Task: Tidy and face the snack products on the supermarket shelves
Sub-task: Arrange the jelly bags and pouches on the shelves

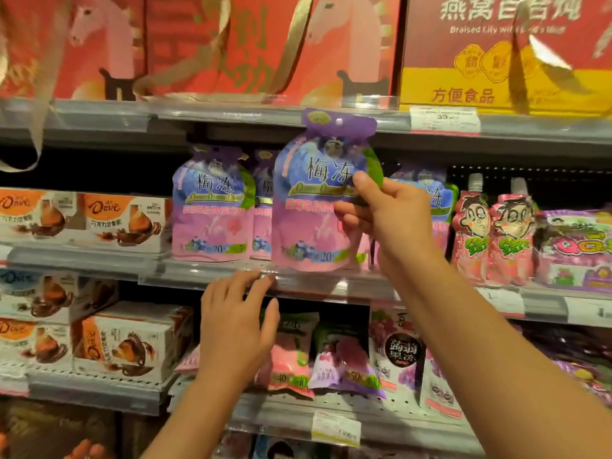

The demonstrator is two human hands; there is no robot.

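A purple jelly pouch is being pinched by the right hand; the shelf edge is being touched by the left hand's loose, relaxed fingers.

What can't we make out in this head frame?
- Right edge of the held purple-and-pink jelly pouch: covered by the right hand.
- Purple pouches behind it: mostly hidden by pouch and hand.
- White shelf price tags: print blurred.
- Left hand fingertips at the clear shelf rail: contact unclear.

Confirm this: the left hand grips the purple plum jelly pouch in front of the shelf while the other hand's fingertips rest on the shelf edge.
Wrong hands. The head view shows the right hand gripping the purple plum jelly pouch, while the left hand has its fingertips on the shelf edge.
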